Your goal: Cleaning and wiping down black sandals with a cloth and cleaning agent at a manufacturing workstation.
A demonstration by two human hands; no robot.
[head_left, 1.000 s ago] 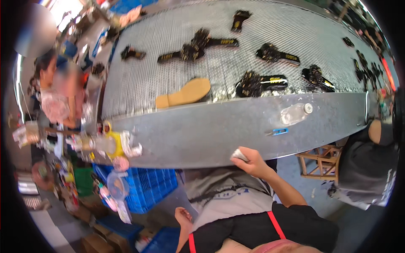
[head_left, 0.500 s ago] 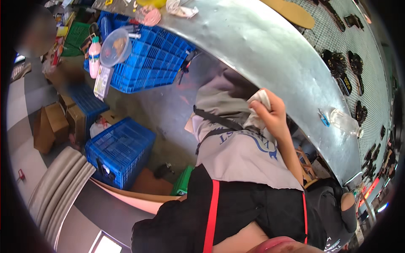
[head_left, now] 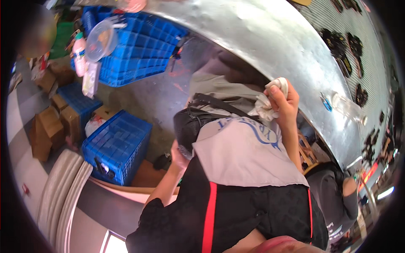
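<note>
My right hand (head_left: 285, 102) is closed around a crumpled white cloth (head_left: 266, 108), in front of the grey apron (head_left: 247, 156) on my body. One fold of the cloth sticks up above my thumb, and the rest hangs beside the fingers. At my left side a black waist bag (head_left: 186, 130) hangs from a dark strap across the apron. My left hand (head_left: 179, 157) grips the bag's lower edge, its fingers partly hidden behind it.
A long metal table (head_left: 278, 42) curves along my right, bearing blue snips (head_left: 325, 102) and a clear bottle (head_left: 348, 109). Dark shoe uppers (head_left: 335, 46) lie on the mesh surface beyond. Blue crates (head_left: 116, 147) and cardboard boxes (head_left: 52, 122) stand left. Another person (head_left: 335, 198) is close at right.
My left hand has come into view with the black bag, which now shows at my left side. The right hand has risen slightly to the right, still holding the cloth.
</note>
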